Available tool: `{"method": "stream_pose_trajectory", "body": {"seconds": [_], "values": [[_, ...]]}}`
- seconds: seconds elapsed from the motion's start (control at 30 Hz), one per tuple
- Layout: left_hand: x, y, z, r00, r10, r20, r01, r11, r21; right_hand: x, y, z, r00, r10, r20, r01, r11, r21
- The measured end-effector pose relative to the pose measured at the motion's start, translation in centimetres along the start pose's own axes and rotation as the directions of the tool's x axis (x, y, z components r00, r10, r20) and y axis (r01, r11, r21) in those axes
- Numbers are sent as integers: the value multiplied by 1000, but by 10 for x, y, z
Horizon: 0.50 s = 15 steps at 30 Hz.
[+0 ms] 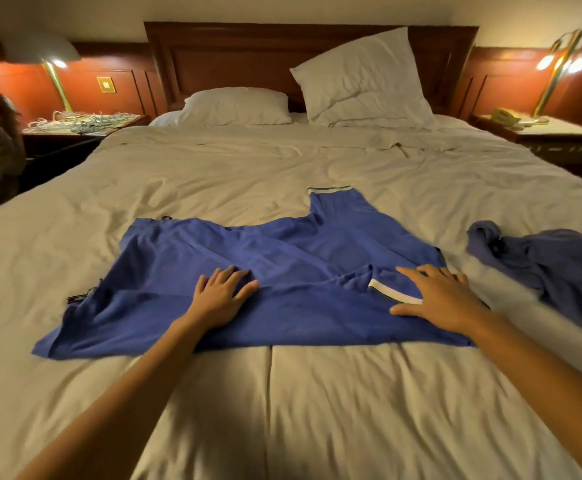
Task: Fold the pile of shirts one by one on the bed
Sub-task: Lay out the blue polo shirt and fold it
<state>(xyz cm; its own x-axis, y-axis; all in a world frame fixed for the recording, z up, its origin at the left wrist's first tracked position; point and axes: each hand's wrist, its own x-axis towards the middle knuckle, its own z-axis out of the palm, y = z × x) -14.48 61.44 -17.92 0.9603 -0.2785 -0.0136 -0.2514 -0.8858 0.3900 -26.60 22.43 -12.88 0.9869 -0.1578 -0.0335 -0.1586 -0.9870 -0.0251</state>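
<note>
Head view looks down a wide bed (282,410), where a blue shirt (248,271) lies spread sideways across the middle — hem to the left, striped sleeve cuffs to the right. The left hand (222,296) lies flat with fingers spread near the shirt's centre. The right hand (436,297), equally flat and open, presses by the near sleeve's cuff; neither grips cloth, likely smoothing it for a fold. A crumpled heap of shirts (552,268) waits at the right, just apart from the spread one. Bare sheet surrounds the shirt — ample room far and left; the near edge is hidden.
</note>
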Motion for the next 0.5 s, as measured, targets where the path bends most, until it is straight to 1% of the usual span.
{"method": "stream_pose_trajectory", "body": {"seconds": [0.07, 0.13, 0.2, 0.27, 0.3, 0.33, 0.37, 0.43, 0.47, 0.5], "values": [[7, 29, 12, 1000, 18, 6, -17, 996, -89, 1, 19, -4, 999, -29, -42, 32, 996, 84], [6, 42, 24, 999, 40, -2, -40, 996, -75, 11, 31, -11, 991, -113, -69, 124, 976, 180], [1, 43, 30, 998, 58, -8, -58, 998, -33, 24, 34, -24, 977, -208, -39, 212, 952, 223], [0, 38, 32, 998, 61, -27, -62, 997, -41, 40, 31, -39, 969, -245, 20, 227, 923, 312], [1, 37, 34, 998, 60, -35, -61, 997, -41, 51, 29, -45, 971, -236, 32, 211, 915, 344], [2, 36, 35, 997, 60, -43, -62, 998, -32, 64, 28, -51, 977, -212, 9, 195, 913, 357], [3, 36, 36, 997, 61, -49, -62, 998, -18, 77, 26, -55, 983, -176, -52, 183, 908, 378], [4, 36, 39, 996, 65, -57, -65, 998, 4, 100, 24, -60, 979, -48, -198, 125, 909, 398], [4, 35, 40, 996, 67, -60, -67, 998, 10, 105, 23, -60, 972, 26, -235, 69, 921, 383], [5, 34, 40, 996, 68, -63, -67, 998, 13, 105, 22, -56, 967, 97, -235, -6, 934, 358]]}}
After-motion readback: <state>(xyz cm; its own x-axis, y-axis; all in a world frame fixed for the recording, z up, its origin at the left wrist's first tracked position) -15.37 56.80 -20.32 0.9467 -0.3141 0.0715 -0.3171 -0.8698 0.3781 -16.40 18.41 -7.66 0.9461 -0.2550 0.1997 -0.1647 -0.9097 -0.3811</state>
